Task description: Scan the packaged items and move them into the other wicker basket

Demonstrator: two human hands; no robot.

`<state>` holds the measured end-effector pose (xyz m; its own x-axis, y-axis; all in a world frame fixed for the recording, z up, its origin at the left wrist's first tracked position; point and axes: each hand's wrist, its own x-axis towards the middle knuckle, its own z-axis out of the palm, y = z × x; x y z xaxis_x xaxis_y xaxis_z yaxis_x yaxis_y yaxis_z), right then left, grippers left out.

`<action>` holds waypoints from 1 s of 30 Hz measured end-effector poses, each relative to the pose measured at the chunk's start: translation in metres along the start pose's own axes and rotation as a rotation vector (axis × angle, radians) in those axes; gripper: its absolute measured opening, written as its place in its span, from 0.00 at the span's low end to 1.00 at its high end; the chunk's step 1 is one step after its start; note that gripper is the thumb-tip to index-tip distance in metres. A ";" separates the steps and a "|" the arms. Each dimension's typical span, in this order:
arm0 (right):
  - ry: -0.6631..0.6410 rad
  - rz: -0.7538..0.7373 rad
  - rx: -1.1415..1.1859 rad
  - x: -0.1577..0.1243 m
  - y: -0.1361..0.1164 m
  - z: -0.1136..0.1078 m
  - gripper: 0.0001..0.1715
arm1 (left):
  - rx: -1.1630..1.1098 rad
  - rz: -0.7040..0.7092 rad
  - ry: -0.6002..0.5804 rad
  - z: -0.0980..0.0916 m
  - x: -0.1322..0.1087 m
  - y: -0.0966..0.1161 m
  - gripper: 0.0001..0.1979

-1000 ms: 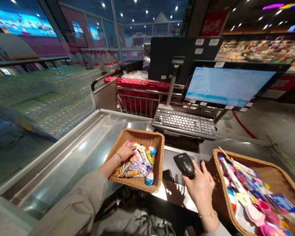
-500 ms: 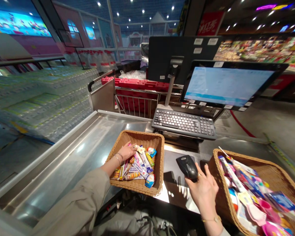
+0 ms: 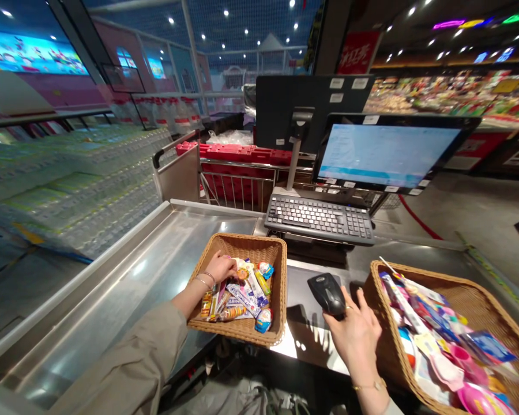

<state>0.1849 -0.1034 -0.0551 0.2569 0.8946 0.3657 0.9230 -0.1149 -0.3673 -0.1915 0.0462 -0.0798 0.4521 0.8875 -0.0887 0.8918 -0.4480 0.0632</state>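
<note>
Work looks unfinished, with sweets (image 3: 244, 297) lying in the basket (image 3: 278, 282) under the left hand (image 3: 220, 268), grip unclear, while the right hand (image 3: 357, 333) clasps a scanner (image 3: 326, 293)

Scanner (image 3: 326, 293) partly hidden by right hand (image 3: 357, 336); screen text (image 3: 384, 151) blurred.

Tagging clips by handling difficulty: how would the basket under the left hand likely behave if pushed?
The basket would probably slide, as the metal counter looks smooth. Being woven, it may flex slightly. The loose packets inside might shift.
</note>
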 end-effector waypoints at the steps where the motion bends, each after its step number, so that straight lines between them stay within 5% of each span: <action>1: 0.002 0.005 0.001 0.000 0.000 -0.001 0.19 | -0.014 -0.027 0.012 -0.002 -0.001 0.003 0.12; 16: 0.012 -0.023 -0.026 -0.004 0.004 -0.015 0.22 | -0.074 -0.091 0.247 -0.037 0.005 0.086 0.11; 30: 0.068 -0.001 -0.002 -0.001 0.005 -0.033 0.19 | -0.247 -0.086 0.590 -0.045 0.019 0.174 0.05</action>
<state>0.1986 -0.1194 -0.0292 0.2746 0.8631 0.4238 0.9238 -0.1145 -0.3655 -0.0289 -0.0101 -0.0255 0.2311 0.8609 0.4533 0.8626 -0.3968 0.3138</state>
